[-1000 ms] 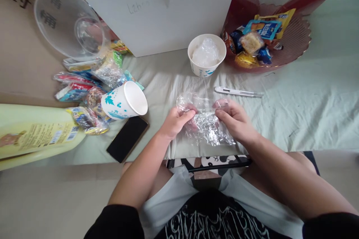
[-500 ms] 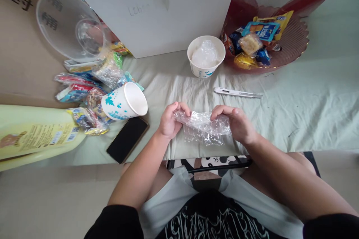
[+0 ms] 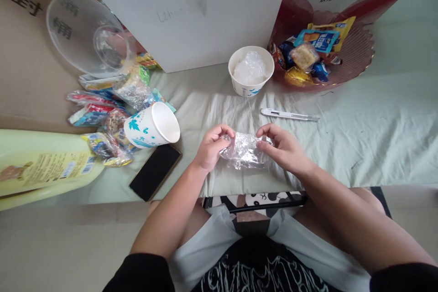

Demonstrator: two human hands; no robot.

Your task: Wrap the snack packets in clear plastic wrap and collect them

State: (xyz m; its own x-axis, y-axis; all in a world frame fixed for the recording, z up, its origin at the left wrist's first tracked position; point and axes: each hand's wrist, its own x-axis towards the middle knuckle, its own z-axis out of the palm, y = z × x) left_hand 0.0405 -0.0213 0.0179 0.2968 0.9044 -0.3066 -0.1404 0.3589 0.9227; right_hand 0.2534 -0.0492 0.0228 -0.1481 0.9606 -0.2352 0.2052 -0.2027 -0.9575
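Note:
A crinkled piece of clear plastic wrap (image 3: 244,150) is stretched between my two hands above the cloth near its front edge. My left hand (image 3: 212,147) pinches its left end between thumb and fingers. At the other end, my right hand (image 3: 282,148) is closed on the film, thumb below and fingers above. Just beyond my right hand lies a white utility knife (image 3: 289,114). Farther back stands an upright paper cup (image 3: 248,91) with crumpled clear plastic (image 3: 251,67) in it.
On the left, a tipped paper cup (image 3: 145,127) leans by wrapped snacks (image 3: 91,114) and a black phone (image 3: 155,172). A yellow bag (image 3: 41,164) and a clear plastic tub (image 3: 78,32) are beside them. A white box (image 3: 191,18) stands behind; a pink bowl (image 3: 357,57) holds snacks at right.
The plastic wrap is folded into a smaller, more compact strip. My left thumb has come down onto the film, and my right thumb has moved in under my fingers.

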